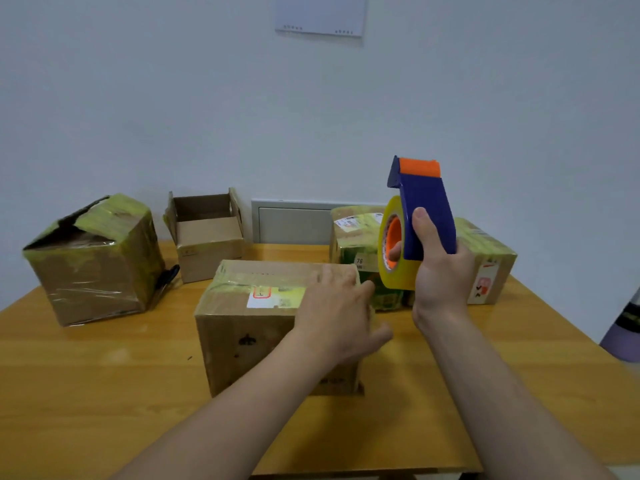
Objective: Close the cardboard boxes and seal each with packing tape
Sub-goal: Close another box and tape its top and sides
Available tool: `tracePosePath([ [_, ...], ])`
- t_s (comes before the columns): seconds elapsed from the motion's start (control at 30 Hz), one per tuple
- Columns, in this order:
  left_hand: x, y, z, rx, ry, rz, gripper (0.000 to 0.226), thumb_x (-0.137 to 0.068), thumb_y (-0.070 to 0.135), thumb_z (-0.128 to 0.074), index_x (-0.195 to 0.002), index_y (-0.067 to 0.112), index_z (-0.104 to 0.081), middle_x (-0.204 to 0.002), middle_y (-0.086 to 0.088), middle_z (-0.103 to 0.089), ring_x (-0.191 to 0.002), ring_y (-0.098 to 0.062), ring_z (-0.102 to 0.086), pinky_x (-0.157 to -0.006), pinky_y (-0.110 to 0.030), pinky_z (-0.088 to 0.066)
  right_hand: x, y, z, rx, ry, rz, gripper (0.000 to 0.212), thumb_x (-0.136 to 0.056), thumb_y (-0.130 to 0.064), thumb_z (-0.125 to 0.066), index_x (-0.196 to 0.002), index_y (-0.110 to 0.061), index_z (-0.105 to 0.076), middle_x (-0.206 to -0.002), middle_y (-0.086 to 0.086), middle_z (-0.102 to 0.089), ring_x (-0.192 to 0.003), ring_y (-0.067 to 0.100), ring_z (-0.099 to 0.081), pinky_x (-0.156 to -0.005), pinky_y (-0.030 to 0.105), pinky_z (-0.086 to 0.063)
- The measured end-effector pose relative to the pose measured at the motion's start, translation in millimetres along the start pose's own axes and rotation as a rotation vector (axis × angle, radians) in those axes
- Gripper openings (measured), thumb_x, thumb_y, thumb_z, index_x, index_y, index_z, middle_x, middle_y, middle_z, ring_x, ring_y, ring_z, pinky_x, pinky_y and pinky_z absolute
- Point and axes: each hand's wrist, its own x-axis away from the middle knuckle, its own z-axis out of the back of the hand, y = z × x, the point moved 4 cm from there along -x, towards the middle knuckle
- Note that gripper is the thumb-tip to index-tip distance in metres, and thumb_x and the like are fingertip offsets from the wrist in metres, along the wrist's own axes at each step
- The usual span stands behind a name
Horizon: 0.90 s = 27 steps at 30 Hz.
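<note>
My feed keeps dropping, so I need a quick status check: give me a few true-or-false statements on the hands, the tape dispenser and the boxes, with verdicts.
1. The right hand grips the tape dispenser. True.
2. The tape dispenser is pressed onto the front box. False: it is held up in the air, clear of that box's top.
3. The small box at the back has its top open. True.
4. The left hand also grips the tape dispenser. False: it rests on the front box's top, at the right corner.
</note>
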Motion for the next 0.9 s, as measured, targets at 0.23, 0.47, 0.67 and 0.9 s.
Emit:
tracePosePath([
  [0.23,45,-44,19,0.413,-0.057,-0.253,0.027,-0.088,0.026,-0.063,-0.111,0.039,-0.069,-0.148,0.022,-0.054,-0.146,-0.001,-0.036,-0.126,-0.036,-0.022,-11,-4,3,0.131,-0.233,-0.131,0.021,-0.093,-0.041,-0.069,-0.099,-0.022,-0.072,-0.082,-0.004,-0.077,-0.078,0.017,-0.074,-0.063,0.027,-0.059],
  [0.47,76,-102,18,0.584,0.020,-0.077,0.046,-0.090,0.055,-0.069,-0.133,0.055,-0.054,-0.151,0.041,-0.034,-0.142,0.024,-0.005,-0.129,-0.055,0.000,-15,-19,-15,0.099,-0.539,-0.226,0.045,-0.086,-0.045,-0.068,-0.101,-0.003,-0.072,-0.066,0.005,-0.069,-0.054,0.016,-0.063,-0.055,0.028,-0.052],
  [0.67,84,-122,-20,0.822,0.293,0.135,0.049,-0.089,0.072,-0.050,-0.128,0.049,-0.069,-0.153,0.026,-0.048,-0.151,0.004,-0.023,-0.122,-0.040,-0.028,-8,-21,-41,0.128,-0.674,-0.226,0.057,-0.087,-0.050,-0.067,-0.101,0.006,-0.072,-0.053,0.012,-0.060,-0.045,0.020,-0.056,-0.049,0.027,-0.049],
  [0.9,76,-133,-29,0.925,0.294,-0.007,0.036,-0.105,0.039,-0.047,-0.134,0.036,-0.068,-0.150,0.025,-0.053,-0.155,-0.001,-0.022,-0.123,-0.039,-0.023,-10,-19,-47,0.236,-0.860,-0.324,0.060,-0.077,-0.049,-0.073,-0.096,0.007,-0.071,-0.063,0.018,-0.061,-0.045,0.020,-0.056,-0.046,0.026,-0.049],
])
